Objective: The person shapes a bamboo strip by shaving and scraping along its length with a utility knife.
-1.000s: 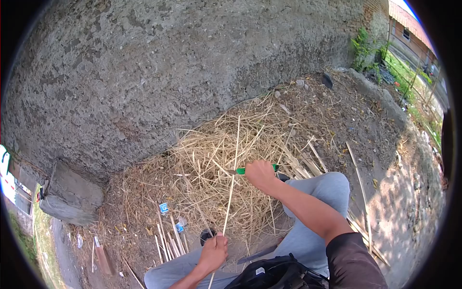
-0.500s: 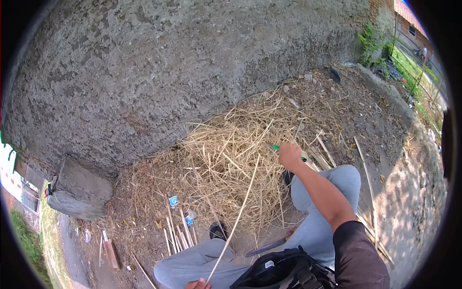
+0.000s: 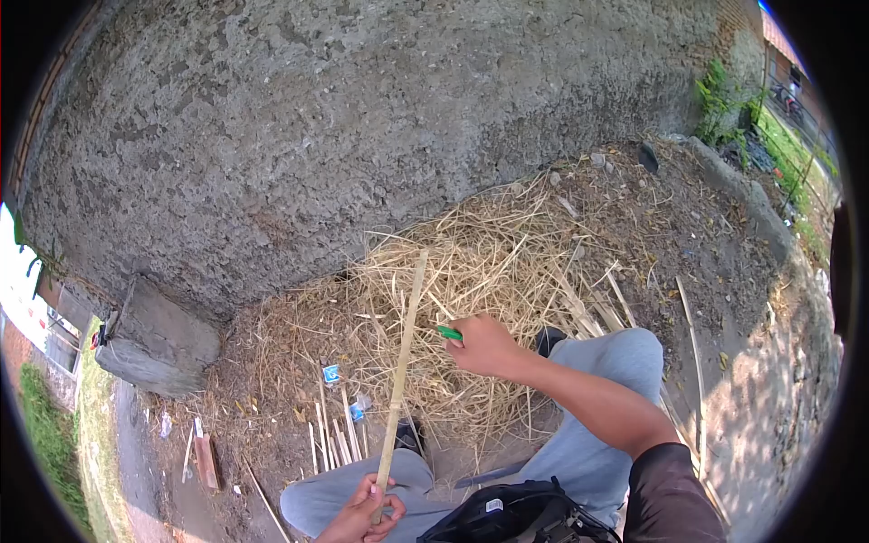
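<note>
Outdoors, on bare ground (image 3: 742, 425) at the foot of a rough grey wall (image 3: 362, 127). Left hand (image 3: 367, 514) pinched the lower end of a bamboo strip (image 3: 403, 362) between thumb and fingers, near the left knee. Strip rose from there past the left shoe (image 3: 409, 436), leaning slightly right, its upper end in front of the straw-coloured heap (image 3: 480, 290). Right hand (image 3: 480, 346) was curled round a green-handled tool (image 3: 449, 333), pointed at the strip's middle and just beside it; blade could not be made out, nor whether it touched.

Heap of shavings spread out from the ground's wall edge toward the feet. Short cut strips (image 3: 335, 434) lay side by side just beyond the left knee, two blue-and-white wrappers (image 3: 331, 374) near their far ends. A reddish-brown piece of wood (image 3: 206, 463) lay farther left, below a concrete block (image 3: 163, 335) set against the wall. Long dark blade (image 3: 491, 475) on the ground between the legs; black bag (image 3: 520, 518) in the lap. Right of the right knee, a long thin strip (image 3: 692, 353) lay lengthwise.
</note>
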Tool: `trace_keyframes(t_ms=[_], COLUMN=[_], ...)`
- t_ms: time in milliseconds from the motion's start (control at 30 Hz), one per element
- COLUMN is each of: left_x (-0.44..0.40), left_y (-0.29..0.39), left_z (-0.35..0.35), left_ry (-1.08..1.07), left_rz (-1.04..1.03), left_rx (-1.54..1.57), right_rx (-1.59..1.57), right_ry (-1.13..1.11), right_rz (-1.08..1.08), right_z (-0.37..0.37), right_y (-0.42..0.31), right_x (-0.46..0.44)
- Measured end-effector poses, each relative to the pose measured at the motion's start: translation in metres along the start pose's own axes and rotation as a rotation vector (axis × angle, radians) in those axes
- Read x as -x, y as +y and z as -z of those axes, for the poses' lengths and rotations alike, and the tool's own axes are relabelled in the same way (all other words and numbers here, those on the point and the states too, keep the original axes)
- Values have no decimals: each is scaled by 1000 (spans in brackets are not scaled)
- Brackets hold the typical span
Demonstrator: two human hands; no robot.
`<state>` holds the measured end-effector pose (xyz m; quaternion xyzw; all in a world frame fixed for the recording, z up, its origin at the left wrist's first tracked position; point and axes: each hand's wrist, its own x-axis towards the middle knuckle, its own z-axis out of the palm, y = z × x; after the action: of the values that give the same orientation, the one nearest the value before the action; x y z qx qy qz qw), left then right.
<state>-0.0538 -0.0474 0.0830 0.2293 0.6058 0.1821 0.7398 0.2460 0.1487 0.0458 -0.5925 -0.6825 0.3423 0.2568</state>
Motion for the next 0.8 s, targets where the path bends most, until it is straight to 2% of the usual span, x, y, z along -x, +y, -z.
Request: trace_keyframes(t_ms=[67,233,300,333,400,467,500,567,667,733,800], left_x=[-5,-33,-36,-36,-33,-30,-30,-30,-34,-32,-30], left_y=[8,5,7,7,5,4,4,2,-6,-5,-1], left_z=[-10,-18,-26,-31,-39,-44,-46,-46,-43,-47,-55], left_ry=[-32,-123,17,12,181,217,255,262,263,259,459], left_rz=[-47,-211,-355,-357,-539,-617,-694,-707,-703,-686,-881], left_rx=[2,71,-87,-86,-323,-393,-460,-485,-542,-575,-843], right_rx=[109,198,200,110,20,-507,-508,-1157,-1103,-1063,-1021], right_ry=[121,139,166,164,165,353,354,41,48,66,85], right_rz=[199,242,263,197,130,300,301,-135,-211,-142,-69], right_z=[-12,-12,-10,-8,-10,-19,-12,10,12,5,4], right_y=[5,5,7,5,7,17,12,-4,-10,-1,1], right_x=[3,12,12,13,9,-1,0,7,10,7,6])
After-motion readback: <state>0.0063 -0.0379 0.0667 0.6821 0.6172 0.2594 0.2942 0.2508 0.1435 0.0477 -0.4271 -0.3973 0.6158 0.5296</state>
